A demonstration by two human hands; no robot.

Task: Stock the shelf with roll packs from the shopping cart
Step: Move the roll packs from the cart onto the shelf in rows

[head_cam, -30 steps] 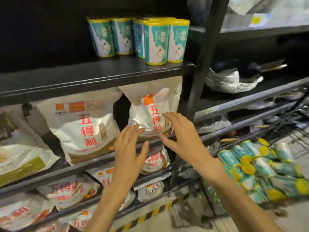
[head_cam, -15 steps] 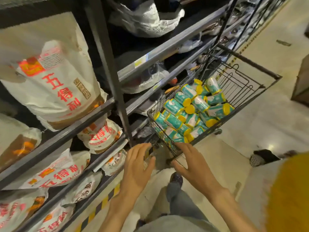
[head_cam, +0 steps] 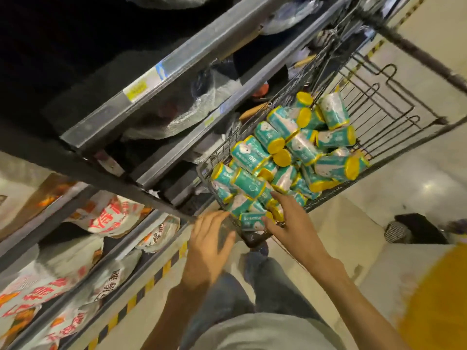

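Several teal roll packs with yellow ends (head_cam: 290, 152) lie piled in the black wire shopping cart (head_cam: 394, 97) at the right of the head view. My right hand (head_cam: 293, 223) reaches into the near corner of the cart, with straight fingers touching the lowest packs; it grips none. My left hand (head_cam: 209, 246) is open just left of the cart's near corner, fingers spread, holding nothing. The shelf unit (head_cam: 141, 89) runs along the left.
White sacks with red lettering (head_cam: 108, 215) fill the lower shelves at the left. Plastic-wrapped goods (head_cam: 199, 104) sit on the middle shelves beside the cart. A yellow-and-black strip (head_cam: 141, 294) edges the floor below the shelves. Pale floor stretches to the right.
The view has swung from the shelf down and right to the cart. Both hands moved forward to the cart; my right hand now reaches in among the packs.
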